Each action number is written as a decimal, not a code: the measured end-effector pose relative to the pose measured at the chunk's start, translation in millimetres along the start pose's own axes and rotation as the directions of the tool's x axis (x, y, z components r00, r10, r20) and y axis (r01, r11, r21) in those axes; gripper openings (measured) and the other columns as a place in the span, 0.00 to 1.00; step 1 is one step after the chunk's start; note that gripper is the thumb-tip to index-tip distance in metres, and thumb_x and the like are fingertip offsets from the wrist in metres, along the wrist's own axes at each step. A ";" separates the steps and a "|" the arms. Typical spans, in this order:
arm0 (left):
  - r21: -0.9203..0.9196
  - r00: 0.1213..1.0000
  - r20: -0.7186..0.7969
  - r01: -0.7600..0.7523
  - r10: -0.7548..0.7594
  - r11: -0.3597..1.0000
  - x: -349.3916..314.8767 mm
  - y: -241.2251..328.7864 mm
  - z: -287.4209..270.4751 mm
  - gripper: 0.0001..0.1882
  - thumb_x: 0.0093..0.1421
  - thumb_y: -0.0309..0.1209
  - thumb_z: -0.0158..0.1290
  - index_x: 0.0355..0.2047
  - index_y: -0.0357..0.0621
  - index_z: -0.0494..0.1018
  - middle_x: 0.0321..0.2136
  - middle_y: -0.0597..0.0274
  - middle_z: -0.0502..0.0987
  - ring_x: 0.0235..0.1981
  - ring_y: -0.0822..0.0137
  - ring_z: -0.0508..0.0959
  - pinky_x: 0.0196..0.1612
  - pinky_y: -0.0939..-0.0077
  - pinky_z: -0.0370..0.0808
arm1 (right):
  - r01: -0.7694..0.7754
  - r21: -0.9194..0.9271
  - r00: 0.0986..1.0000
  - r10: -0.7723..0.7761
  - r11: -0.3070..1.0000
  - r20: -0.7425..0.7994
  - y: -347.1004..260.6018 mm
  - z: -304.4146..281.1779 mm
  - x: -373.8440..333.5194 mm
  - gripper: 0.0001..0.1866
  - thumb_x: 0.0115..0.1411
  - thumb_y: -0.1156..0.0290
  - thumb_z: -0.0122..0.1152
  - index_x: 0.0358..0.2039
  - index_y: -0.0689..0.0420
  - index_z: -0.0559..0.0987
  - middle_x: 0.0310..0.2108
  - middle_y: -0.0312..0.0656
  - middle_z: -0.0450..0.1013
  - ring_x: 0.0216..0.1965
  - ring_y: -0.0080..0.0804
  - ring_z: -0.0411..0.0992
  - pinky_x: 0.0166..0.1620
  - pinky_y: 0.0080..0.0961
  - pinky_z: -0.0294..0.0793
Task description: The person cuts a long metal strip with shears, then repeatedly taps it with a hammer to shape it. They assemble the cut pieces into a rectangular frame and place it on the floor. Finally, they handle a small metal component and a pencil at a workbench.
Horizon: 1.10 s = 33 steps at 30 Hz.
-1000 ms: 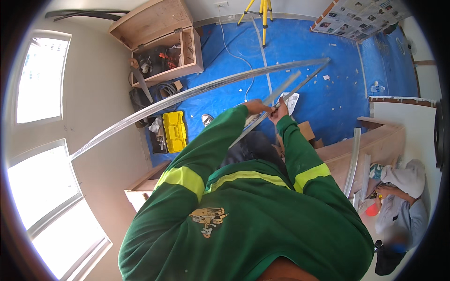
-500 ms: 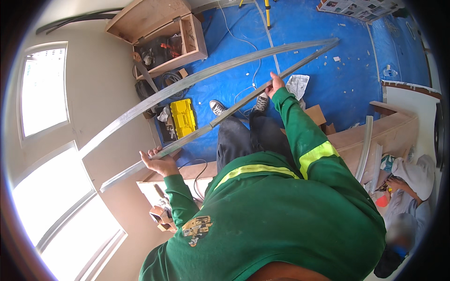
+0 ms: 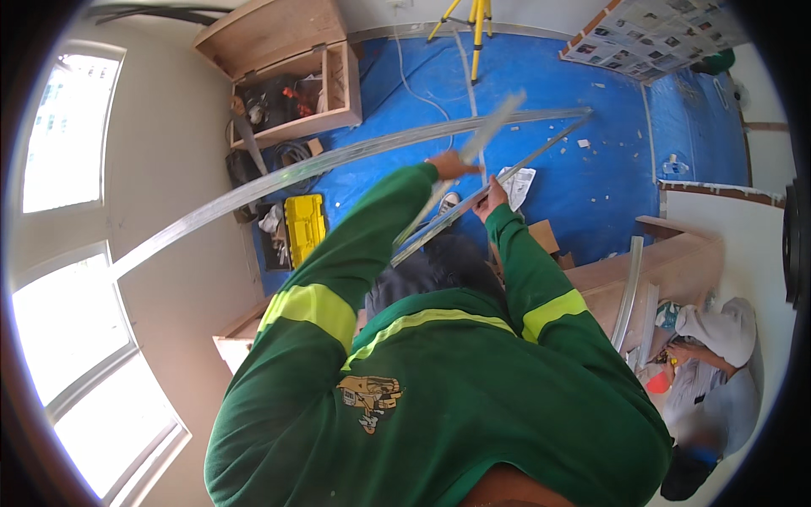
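Now the left hand (image 3: 454, 166), gripping a blurred metal strip (image 3: 490, 130), has moved near the right hand (image 3: 489, 201), which grips another strip (image 3: 547, 149).

A blue-sheeted floor (image 3: 596, 203) carries an open wooden chest (image 3: 314, 128), a yellow tripod (image 3: 476, 44), a toolbox (image 3: 305, 228), a pale cable (image 3: 410, 86), paper (image 3: 518, 188) and scattered scraps (image 3: 584, 144).

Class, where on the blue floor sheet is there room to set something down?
Open blue sheet lies between the yellow tripod and newspaper-covered panel; another patch, with small scraps, lies between the loose newspaper and white low wall. Crowded: the left side, with wooden chest and yellow lid, and around left hand and right hand, where silver strips cross.
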<state>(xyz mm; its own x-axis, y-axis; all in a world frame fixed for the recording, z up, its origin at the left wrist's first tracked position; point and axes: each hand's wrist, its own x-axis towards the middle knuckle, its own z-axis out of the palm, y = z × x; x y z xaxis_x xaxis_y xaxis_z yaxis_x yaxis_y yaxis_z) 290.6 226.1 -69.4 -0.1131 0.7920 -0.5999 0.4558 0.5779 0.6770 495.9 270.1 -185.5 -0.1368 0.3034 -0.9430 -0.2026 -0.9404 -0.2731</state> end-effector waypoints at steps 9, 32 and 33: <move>-0.495 0.991 -0.080 0.050 -0.103 0.868 -49.4 -29.5 -13.1 0.29 0.64 0.57 0.59 0.54 0.48 0.79 0.34 0.67 0.76 0.29 0.75 0.70 0.32 0.77 0.70 | 0.010 -0.025 1.000 -0.010 1.000 0.000 5.2 -12.2 0.5 0.17 0.69 0.46 0.62 0.39 0.46 0.73 0.27 0.32 0.68 0.29 0.28 0.68 0.36 0.33 0.73; 0.328 0.812 -0.560 0.035 0.164 0.944 -32.2 23.1 -47.4 0.49 0.59 0.70 0.57 0.51 0.27 0.68 0.37 0.27 0.81 0.42 0.28 0.81 0.43 0.41 0.78 | 0.087 -0.001 0.980 -0.085 0.996 0.180 21.7 29.6 22.2 0.23 0.72 0.44 0.58 0.30 0.49 0.70 0.22 0.36 0.65 0.20 0.31 0.65 0.21 0.33 0.68; 0.313 0.932 -0.354 0.033 0.084 0.949 -4.9 26.5 -21.0 0.54 0.58 0.73 0.54 0.56 0.24 0.68 0.40 0.25 0.81 0.45 0.28 0.81 0.46 0.41 0.79 | 0.105 0.060 0.986 -0.112 0.993 0.124 20.9 35.3 19.8 0.22 0.72 0.44 0.56 0.31 0.50 0.71 0.21 0.38 0.65 0.20 0.33 0.65 0.22 0.37 0.69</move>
<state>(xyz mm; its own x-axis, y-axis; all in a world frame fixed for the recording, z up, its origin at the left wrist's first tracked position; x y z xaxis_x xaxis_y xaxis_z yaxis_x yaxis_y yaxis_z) 284.6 241.7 -39.6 -0.3792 0.8560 -0.3513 0.7051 0.5132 0.4894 454.7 261.9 -203.2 -0.2322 0.4232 -0.8758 -0.2741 -0.8924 -0.3585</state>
